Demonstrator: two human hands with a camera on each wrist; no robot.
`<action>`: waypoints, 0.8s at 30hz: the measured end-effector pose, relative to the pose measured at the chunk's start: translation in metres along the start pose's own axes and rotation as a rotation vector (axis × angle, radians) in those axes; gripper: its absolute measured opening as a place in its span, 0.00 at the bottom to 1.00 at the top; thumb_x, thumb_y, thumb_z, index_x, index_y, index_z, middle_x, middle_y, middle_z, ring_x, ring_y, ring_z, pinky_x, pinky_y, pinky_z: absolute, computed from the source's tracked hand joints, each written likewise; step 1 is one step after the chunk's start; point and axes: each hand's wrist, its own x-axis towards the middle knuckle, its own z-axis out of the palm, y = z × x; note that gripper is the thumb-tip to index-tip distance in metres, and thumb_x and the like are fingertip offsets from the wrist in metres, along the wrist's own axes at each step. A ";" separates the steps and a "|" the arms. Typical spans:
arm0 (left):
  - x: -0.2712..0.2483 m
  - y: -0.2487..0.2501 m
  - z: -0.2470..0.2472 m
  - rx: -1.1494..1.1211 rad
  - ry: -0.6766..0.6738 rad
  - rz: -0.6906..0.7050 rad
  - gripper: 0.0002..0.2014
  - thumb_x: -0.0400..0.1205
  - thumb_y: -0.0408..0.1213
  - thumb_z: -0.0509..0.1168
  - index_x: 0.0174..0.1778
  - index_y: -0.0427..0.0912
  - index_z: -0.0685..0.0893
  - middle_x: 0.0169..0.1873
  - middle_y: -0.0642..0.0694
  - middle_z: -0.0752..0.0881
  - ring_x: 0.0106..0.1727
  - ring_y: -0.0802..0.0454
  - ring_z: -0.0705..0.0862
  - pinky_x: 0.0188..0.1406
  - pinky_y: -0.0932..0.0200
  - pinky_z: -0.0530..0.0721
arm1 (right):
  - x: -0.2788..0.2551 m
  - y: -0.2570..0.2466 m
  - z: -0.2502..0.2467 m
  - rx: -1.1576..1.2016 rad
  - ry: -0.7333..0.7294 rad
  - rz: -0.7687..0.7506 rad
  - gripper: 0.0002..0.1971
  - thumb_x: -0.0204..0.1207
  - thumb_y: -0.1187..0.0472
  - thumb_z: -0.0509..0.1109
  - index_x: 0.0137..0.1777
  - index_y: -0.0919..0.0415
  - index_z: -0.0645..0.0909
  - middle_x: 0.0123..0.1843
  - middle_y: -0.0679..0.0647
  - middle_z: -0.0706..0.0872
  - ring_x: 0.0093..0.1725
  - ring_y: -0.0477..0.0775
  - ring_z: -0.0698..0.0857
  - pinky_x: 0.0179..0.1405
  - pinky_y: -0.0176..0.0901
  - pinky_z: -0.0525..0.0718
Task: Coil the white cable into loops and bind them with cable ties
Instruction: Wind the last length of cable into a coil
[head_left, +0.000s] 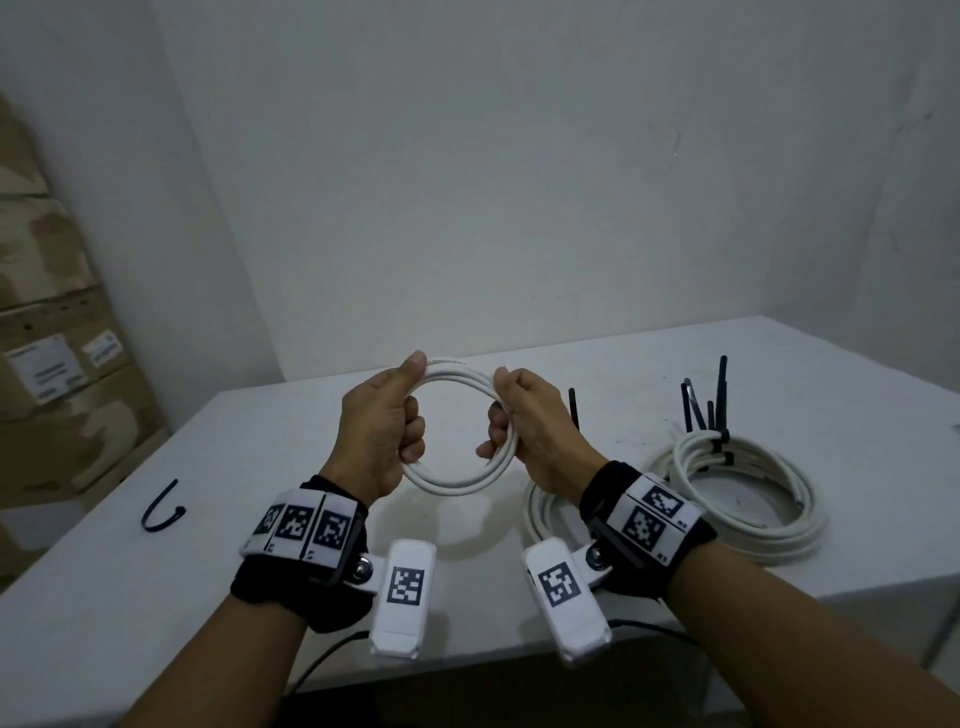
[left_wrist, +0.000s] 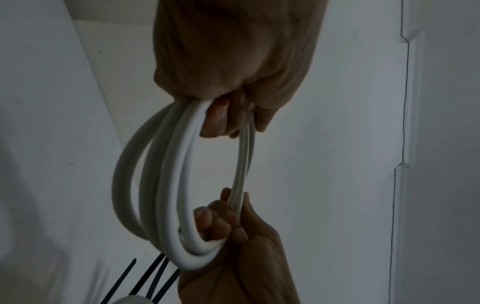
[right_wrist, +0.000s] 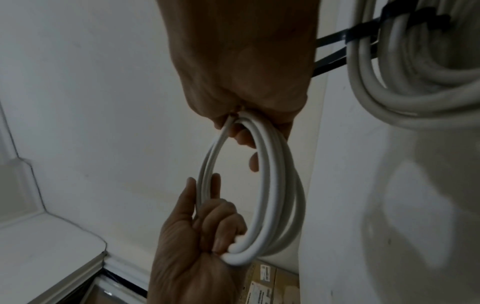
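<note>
I hold a small coil of white cable (head_left: 457, 480) upright above the table, a few loops thick. My left hand (head_left: 410, 400) grips its left side, thumb on top and fingers curled through the ring. On the opposite side my right hand (head_left: 501, 410) grips it the same way. The left wrist view shows the left hand (left_wrist: 221, 117) at the top of the coil (left_wrist: 176, 174) and the other hand below. In the right wrist view the right hand (right_wrist: 244, 133) closes round the loops (right_wrist: 270, 195). One loose black cable tie (head_left: 161, 512) lies on the table at the left.
A larger white coil (head_left: 748, 488), bound with black ties (head_left: 706, 405) that stick up, lies on the right of the white table (head_left: 156, 597). Another coil (head_left: 545, 514) lies under my right wrist, a black tie (head_left: 574, 410) rising behind it. Cardboard boxes (head_left: 52, 364) stand left.
</note>
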 end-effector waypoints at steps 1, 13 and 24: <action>0.000 0.001 -0.001 0.001 -0.002 0.006 0.11 0.81 0.45 0.68 0.38 0.45 0.77 0.16 0.54 0.61 0.16 0.57 0.57 0.15 0.68 0.56 | 0.000 0.000 0.000 -0.016 -0.007 -0.009 0.15 0.85 0.50 0.59 0.43 0.61 0.71 0.28 0.55 0.72 0.24 0.50 0.72 0.28 0.47 0.85; 0.002 0.014 -0.017 0.062 -0.029 -0.048 0.15 0.83 0.48 0.65 0.33 0.47 0.74 0.18 0.53 0.61 0.16 0.57 0.57 0.16 0.68 0.55 | 0.004 0.006 0.019 -0.232 -0.081 -0.053 0.15 0.86 0.51 0.55 0.46 0.61 0.75 0.29 0.53 0.69 0.24 0.48 0.70 0.27 0.44 0.80; 0.016 0.040 -0.134 0.135 0.113 -0.016 0.17 0.84 0.37 0.60 0.30 0.49 0.64 0.17 0.52 0.63 0.13 0.58 0.56 0.15 0.72 0.53 | 0.045 0.027 0.093 -0.358 -0.253 0.155 0.12 0.86 0.55 0.57 0.56 0.61 0.77 0.43 0.59 0.81 0.36 0.55 0.82 0.36 0.45 0.82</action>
